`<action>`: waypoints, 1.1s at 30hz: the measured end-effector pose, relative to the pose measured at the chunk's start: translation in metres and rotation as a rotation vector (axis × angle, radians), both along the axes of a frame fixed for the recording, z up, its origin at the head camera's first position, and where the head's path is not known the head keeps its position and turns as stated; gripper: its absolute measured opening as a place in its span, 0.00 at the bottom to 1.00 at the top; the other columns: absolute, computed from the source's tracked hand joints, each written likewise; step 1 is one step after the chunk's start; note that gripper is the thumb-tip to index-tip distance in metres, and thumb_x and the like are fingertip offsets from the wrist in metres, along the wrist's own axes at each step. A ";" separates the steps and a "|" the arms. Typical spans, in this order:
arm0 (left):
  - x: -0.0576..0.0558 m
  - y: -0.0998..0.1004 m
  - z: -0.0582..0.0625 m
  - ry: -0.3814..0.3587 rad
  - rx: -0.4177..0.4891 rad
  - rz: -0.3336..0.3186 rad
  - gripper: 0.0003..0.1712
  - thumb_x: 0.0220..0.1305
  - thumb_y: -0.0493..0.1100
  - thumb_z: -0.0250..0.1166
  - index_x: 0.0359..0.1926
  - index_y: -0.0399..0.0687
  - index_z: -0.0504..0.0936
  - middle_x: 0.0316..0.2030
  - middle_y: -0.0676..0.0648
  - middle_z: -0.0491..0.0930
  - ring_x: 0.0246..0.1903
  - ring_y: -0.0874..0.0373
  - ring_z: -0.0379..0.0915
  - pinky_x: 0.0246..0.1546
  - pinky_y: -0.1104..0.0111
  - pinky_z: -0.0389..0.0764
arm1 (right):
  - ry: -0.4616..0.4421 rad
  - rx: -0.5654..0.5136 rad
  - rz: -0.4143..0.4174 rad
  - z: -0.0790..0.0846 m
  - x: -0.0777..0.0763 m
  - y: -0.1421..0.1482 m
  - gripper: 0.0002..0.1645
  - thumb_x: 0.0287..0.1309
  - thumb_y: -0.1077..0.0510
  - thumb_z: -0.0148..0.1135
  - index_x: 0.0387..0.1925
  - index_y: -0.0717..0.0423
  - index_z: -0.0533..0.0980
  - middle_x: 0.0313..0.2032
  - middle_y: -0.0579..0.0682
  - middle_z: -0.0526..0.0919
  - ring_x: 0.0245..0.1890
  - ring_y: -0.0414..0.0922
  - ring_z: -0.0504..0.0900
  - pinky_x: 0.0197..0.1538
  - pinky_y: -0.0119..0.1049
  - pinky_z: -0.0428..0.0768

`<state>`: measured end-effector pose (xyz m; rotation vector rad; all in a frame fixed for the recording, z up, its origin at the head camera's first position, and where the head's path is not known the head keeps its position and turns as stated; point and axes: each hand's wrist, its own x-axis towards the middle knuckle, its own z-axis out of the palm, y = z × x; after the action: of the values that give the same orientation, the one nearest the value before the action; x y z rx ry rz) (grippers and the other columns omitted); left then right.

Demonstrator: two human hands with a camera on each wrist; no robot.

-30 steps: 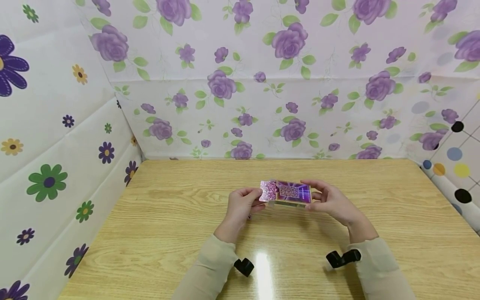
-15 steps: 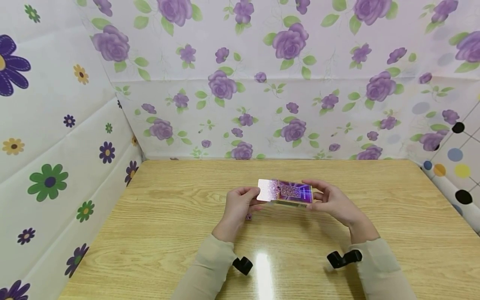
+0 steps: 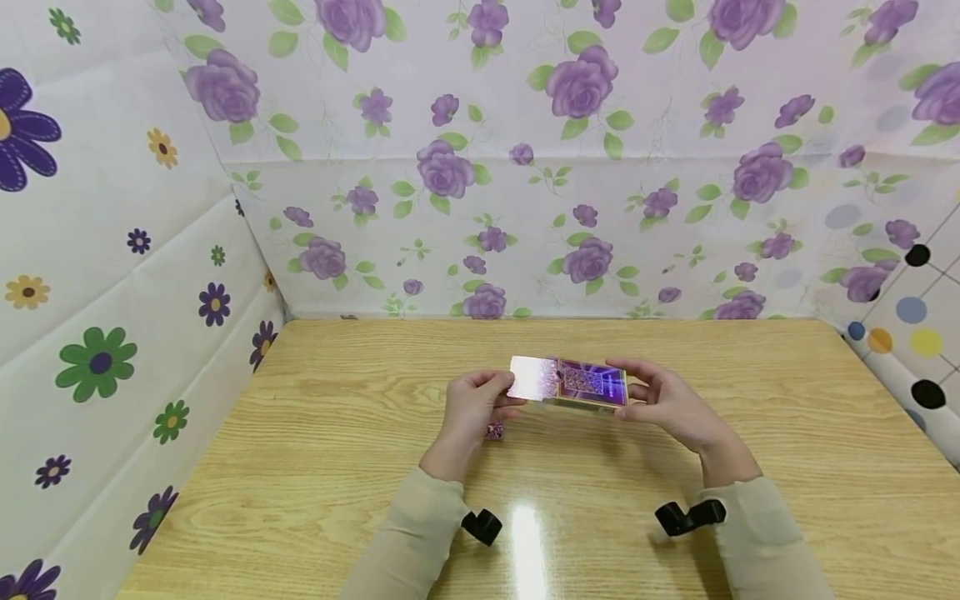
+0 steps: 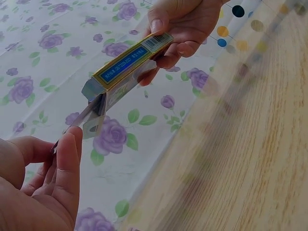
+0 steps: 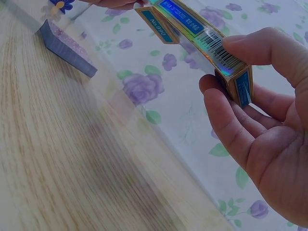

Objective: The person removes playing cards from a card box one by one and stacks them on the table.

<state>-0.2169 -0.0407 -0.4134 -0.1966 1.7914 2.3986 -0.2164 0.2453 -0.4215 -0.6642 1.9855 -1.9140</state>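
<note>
Above the pale wooden tabletop (image 3: 352,392), left fingers (image 3: 497,384) pinch a shiny pink card (image 3: 533,379); right fingers (image 3: 634,366), wider, grip a purple cardboard box (image 3: 591,382).

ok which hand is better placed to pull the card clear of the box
Likely the left hand: it pinches the card by its outer end, while the right hand holds the box at its closed end.

glossy, foil-bright paperboard box (image 3: 592,382); shiny, mirror-like card (image 3: 533,379); smooth, glossy wood-grained table (image 3: 315,475); matt cloth sleeves (image 3: 408,525)

Glare on card (image 3: 532,380), dimmer wrist views
</note>
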 end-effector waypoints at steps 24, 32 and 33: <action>-0.002 -0.008 0.002 0.001 -0.029 0.032 0.11 0.62 0.35 0.62 0.43 0.30 0.79 0.27 0.49 0.79 0.22 0.59 0.82 0.25 0.67 0.85 | 0.000 -0.006 -0.004 0.001 0.000 0.004 0.40 0.54 0.71 0.62 0.67 0.57 0.59 0.55 0.43 0.75 0.46 0.38 0.81 0.43 0.34 0.84; -0.003 -0.011 0.003 0.006 -0.029 0.048 0.10 0.63 0.34 0.61 0.42 0.29 0.79 0.27 0.49 0.79 0.22 0.60 0.82 0.25 0.68 0.84 | 0.010 -0.017 0.000 0.001 0.000 0.005 0.40 0.54 0.72 0.62 0.67 0.58 0.59 0.55 0.43 0.74 0.46 0.38 0.81 0.44 0.37 0.84; -0.003 -0.012 0.003 0.005 -0.029 0.050 0.10 0.63 0.34 0.61 0.42 0.29 0.79 0.28 0.49 0.79 0.22 0.60 0.82 0.25 0.68 0.84 | 0.011 -0.015 -0.003 0.001 0.000 0.005 0.40 0.54 0.72 0.62 0.67 0.58 0.59 0.55 0.43 0.74 0.46 0.38 0.81 0.43 0.37 0.84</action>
<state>-0.2201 -0.0522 -0.4108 -0.2416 1.8466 2.4099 -0.2164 0.2506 -0.4207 -0.6770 1.9814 -1.9330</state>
